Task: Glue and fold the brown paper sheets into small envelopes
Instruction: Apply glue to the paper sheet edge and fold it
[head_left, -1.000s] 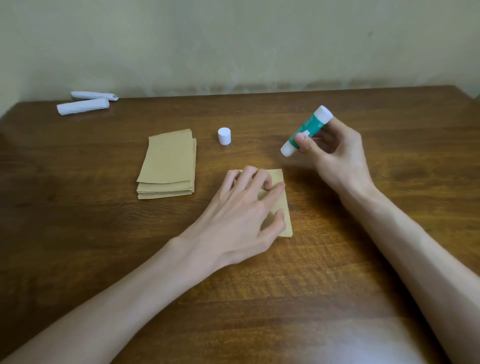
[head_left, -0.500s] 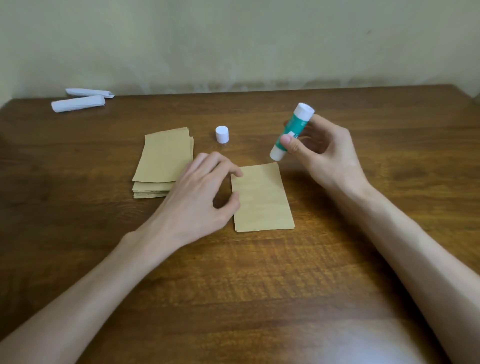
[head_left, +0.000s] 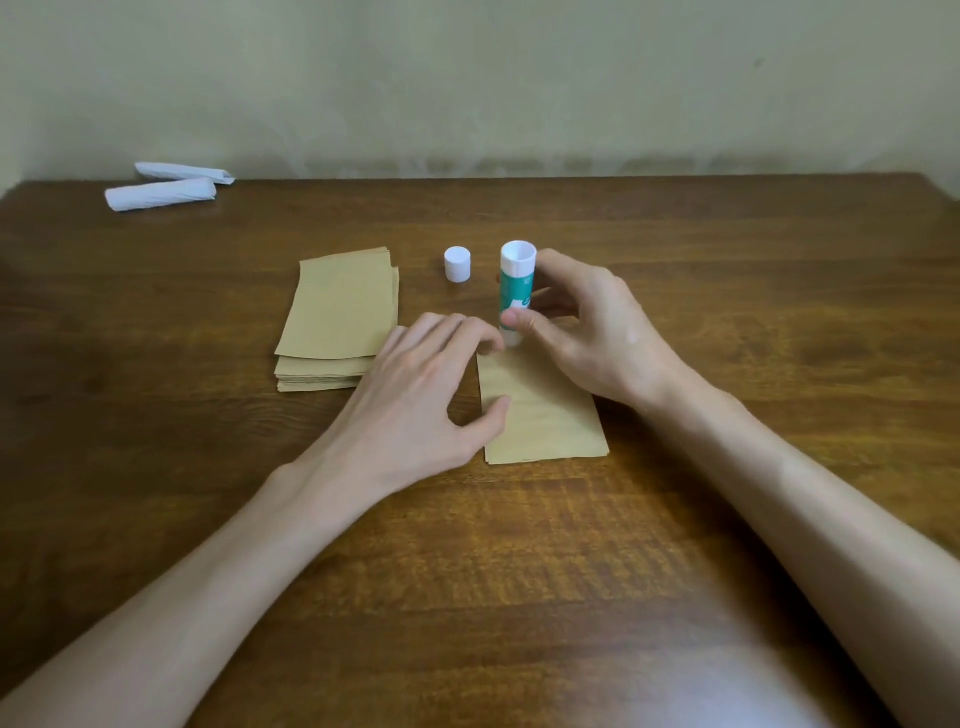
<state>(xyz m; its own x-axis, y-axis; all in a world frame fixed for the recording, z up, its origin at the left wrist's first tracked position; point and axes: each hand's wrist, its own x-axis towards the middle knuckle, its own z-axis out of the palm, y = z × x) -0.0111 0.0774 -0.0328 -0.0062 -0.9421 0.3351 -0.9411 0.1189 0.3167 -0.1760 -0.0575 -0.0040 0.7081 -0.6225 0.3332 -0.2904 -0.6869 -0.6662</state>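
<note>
A single brown paper sheet (head_left: 545, 421) lies flat on the wooden table (head_left: 519, 571) in the middle. My right hand (head_left: 587, 332) holds a green and white glue stick (head_left: 515, 291) almost upright, its lower tip down at the sheet's far left corner. My left hand (head_left: 426, 395) rests at the sheet's left edge, fingertips and thumb touching the paper. A stack of brown paper sheets (head_left: 337, 317) lies to the left. The glue stick's white cap (head_left: 458, 264) stands beyond the sheet.
Two white rolled paper pieces (head_left: 166, 187) lie at the table's far left, near the wall. The table's far edge meets a pale wall.
My right hand has brought the glue stick down and leftward, turning it upright onto the sheet's far corner. My left hand slid off the sheet's middle to its left edge.
</note>
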